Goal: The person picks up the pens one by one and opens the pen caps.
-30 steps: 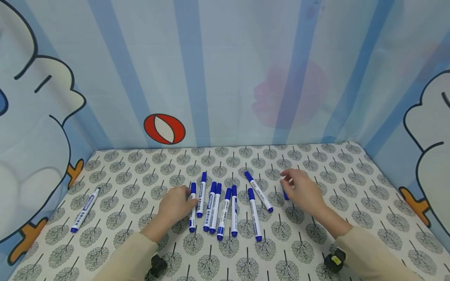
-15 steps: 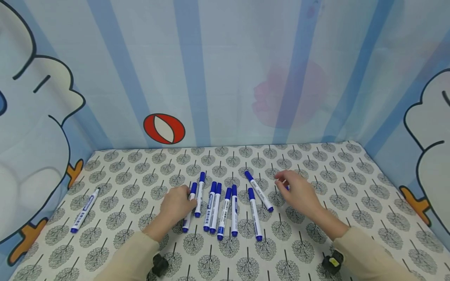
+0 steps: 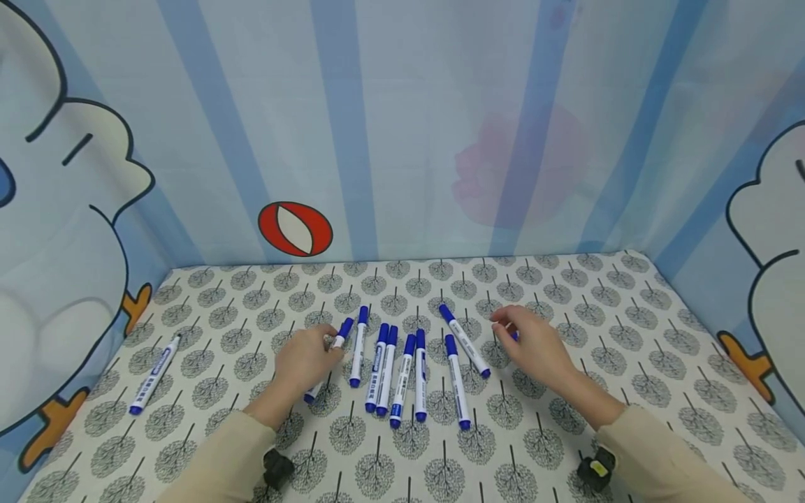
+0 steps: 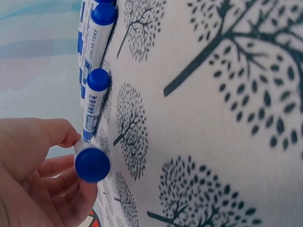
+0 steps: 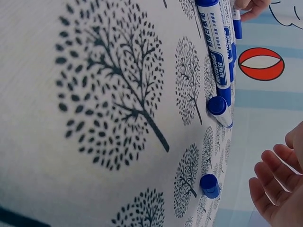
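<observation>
Several white markers with blue caps (image 3: 402,381) lie side by side on the tree-print cloth (image 3: 541,433). My left hand (image 3: 327,344) grips the leftmost marker (image 3: 344,328), which slants away from the row; its blue end (image 4: 92,164) shows between thumb and fingers in the left wrist view. One more marker (image 3: 464,341) lies slanted to the right of the row. My right hand (image 3: 503,327) hovers just right of it, fingers relaxed and holding nothing. A small loose blue cap (image 5: 209,185) lies on the cloth under that hand.
A single marker (image 3: 154,374) lies apart at the far left of the cloth. Printed fabric walls (image 3: 402,140) close in the back and both sides. Bare cloth stretches along the near edge and the right side.
My left hand took hold of the leftmost marker and swung it out of the row to the left. My right hand drifted slightly left.
</observation>
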Available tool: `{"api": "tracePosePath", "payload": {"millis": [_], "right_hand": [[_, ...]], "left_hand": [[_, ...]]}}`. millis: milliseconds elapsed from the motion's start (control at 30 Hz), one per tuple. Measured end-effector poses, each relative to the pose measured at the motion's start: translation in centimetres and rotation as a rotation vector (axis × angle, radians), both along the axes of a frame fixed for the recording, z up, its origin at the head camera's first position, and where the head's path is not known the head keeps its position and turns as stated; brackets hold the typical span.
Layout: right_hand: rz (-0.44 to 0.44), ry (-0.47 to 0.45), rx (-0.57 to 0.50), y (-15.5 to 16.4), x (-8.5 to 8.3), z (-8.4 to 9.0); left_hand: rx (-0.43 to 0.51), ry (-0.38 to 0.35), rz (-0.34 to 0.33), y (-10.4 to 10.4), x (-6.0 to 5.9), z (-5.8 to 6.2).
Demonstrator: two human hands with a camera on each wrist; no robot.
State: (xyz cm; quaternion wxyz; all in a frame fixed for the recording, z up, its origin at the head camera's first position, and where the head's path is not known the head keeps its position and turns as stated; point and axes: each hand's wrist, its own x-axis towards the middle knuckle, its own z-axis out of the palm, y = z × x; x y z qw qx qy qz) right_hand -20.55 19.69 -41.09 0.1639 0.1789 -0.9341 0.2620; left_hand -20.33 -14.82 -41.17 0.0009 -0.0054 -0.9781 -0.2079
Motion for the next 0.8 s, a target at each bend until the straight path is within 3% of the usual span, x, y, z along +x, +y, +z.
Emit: {"api": "tracePosePath", "payload": {"millis": [100,467,800], "right_hand": [[-0.002,0.000,-0.001,0.0,-0.1,-0.1],[0.033,0.015,-0.004,-0.1,0.0,0.0],[0.077,0.025,-0.029,-0.9,0.1,0.1]], "left_hand": [[0.008,0.009,-0.016,-0.3,-0.1,0.1],[-0.005,0.146,-0.119,-0.4,-0.2,0.8],[-0.061,0.212,-0.198,0.5,0.7,2.4]]}}
